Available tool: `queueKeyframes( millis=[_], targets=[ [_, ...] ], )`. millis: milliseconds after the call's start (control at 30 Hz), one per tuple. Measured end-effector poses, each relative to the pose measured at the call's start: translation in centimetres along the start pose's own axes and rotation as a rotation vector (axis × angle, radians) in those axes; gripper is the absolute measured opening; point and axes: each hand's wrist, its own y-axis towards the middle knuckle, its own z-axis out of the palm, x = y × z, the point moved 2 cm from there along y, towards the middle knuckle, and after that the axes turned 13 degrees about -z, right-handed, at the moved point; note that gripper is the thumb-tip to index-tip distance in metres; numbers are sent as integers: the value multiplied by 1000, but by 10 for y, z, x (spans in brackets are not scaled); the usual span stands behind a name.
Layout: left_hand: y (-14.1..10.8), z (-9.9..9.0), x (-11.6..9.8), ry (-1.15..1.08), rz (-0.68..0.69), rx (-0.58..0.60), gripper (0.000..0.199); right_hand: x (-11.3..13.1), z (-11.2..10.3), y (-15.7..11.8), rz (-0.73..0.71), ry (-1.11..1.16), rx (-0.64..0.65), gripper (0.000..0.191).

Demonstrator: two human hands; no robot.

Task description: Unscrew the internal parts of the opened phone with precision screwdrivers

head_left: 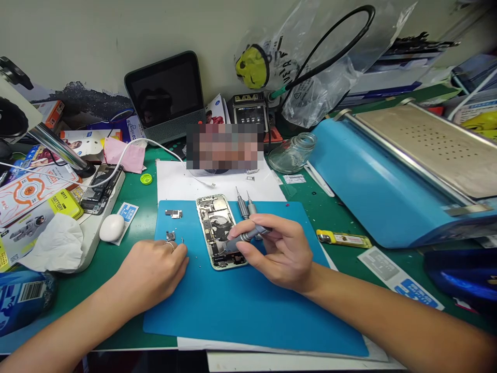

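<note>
An opened phone lies on the blue mat, its internal parts exposed. In my right hand is a grey screwdriver, slanted down to the left over the phone's lower half. Whether its tip touches a screw is hard to see. My left hand rests at the mat's left side with its fingers curled in; what they hold, if anything, is hidden. Just beyond it lie small phone components and a small board piece. Two more screwdrivers lie behind my right hand.
A blue machine and a glass jar stand on the right. A yellow-ended tool lies beside the mat. Leftward are another opened phone, a white rounded case and boxes. A white cable crosses the back, before a screen.
</note>
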Motion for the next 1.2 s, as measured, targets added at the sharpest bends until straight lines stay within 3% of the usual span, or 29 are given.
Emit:
queueKeyframes(
  millis=[200, 667, 1000, 1200],
  targets=[
    [0, 0, 1, -14, -4, 13, 27, 3, -1, 0, -28, 21, 53, 54],
    [-1, 1, 1, -37, -3, 20, 29, 2, -1, 1, -16, 6, 42, 54],
    [0, -11, -6, -150, 64, -203, 34, 2, -1, 2, -50, 11, 26, 56],
    [-5, -15, -17, -293, 185, -306, 32, 2, -2, 2, -54, 7, 41, 56]
  ],
)
